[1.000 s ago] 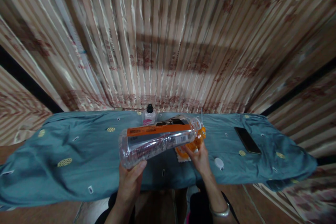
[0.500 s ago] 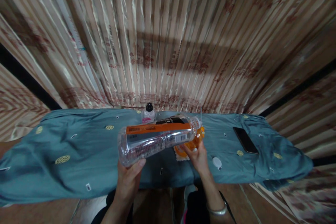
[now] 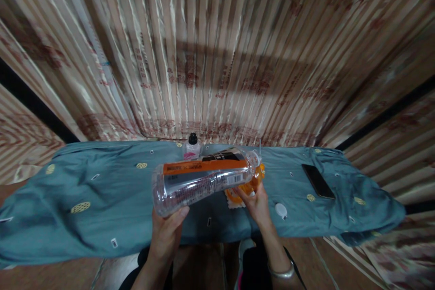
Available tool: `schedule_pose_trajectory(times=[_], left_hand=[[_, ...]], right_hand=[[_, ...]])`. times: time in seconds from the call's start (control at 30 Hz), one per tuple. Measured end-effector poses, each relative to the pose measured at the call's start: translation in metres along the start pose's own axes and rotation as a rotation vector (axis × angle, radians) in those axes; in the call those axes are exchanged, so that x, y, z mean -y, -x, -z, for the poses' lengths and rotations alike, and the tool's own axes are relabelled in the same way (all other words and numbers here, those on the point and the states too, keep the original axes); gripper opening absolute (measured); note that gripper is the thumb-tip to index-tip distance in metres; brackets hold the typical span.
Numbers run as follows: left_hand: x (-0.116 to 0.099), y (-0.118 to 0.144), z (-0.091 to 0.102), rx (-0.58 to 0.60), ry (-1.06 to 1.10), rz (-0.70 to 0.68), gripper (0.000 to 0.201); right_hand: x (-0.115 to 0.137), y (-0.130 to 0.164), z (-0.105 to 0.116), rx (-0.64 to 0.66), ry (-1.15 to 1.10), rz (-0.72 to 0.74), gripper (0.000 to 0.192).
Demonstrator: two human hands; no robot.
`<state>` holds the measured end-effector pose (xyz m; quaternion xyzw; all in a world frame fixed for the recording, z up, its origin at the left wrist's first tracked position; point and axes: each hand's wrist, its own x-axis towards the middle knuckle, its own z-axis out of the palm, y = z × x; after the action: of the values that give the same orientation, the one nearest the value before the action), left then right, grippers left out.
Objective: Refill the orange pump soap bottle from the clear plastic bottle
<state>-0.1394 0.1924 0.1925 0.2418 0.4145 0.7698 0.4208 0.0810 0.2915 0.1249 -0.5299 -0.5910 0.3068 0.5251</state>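
My left hand (image 3: 167,231) is closed around the base of a large clear plastic bottle (image 3: 204,179) with an orange and black label. The bottle lies tilted in the air, its neck pointing right and a little up. At its mouth, my right hand (image 3: 256,204) grips an orange see-through packet (image 3: 249,186). A serrated lower edge of orange wrapping shows beneath that hand; the bottle hides part of it. A thin pale strip stands up beside the bottle mouth, and I cannot tell what it is.
A small clear bottle with a black cap (image 3: 192,145) stands behind the large bottle. To the right lie a round white lid (image 3: 281,210) and a black phone (image 3: 318,181). A teal patterned cloth (image 3: 112,199) covers the table, with a pleated curtain (image 3: 210,68) behind it.
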Motion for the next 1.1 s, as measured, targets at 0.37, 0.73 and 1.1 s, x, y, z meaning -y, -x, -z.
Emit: schedule_pose_trajectory(times=[0.37, 0.73, 1.1], left_hand=[[-0.005, 0.009, -0.01, -0.081, 0.047, 0.017, 0.053], [-0.008, 0.009, -0.012, -0.056, -0.011, 0.033, 0.046], [-0.004, 0.007, -0.01, -0.063, 0.006, 0.013, 0.049]], right_hand=[[-0.004, -0.001, -0.001, 0.007, -0.024, -0.014, 0.073], [0.006, -0.001, -0.001, -0.003, -0.011, 0.037, 0.067], [0.004, -0.001, -0.001, 0.021, -0.016, 0.022, 0.066]])
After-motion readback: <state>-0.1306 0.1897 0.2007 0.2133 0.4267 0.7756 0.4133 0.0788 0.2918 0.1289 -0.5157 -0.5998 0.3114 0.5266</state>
